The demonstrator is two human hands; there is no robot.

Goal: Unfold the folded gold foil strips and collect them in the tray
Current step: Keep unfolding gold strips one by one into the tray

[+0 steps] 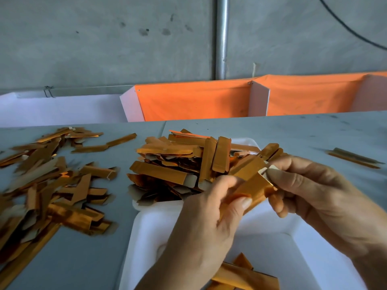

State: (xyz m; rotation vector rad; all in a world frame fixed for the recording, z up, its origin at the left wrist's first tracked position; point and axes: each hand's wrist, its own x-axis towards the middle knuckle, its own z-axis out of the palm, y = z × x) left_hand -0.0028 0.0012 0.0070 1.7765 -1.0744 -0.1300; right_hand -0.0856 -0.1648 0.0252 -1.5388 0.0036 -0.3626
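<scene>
Both hands hold one gold foil strip (254, 186) above the near white tray (146, 231). My left hand (205, 229) grips its lower end between thumb and fingers. At the upper end my right hand (314, 195) pinches a pale flap. A few strips (245, 275) lie in the near tray at the bottom edge. Behind it a second white tray (248, 141) is heaped with a pile of gold strips (180, 166). More gold strips (48, 185) lie scattered on the grey table to the left.
A couple of gold strips (354, 158) lie on the grey table (314, 130) at the right. Behind the table's far edge stand orange bins (194, 99) with white dividers, a metal pipe (222, 36) and a concrete wall.
</scene>
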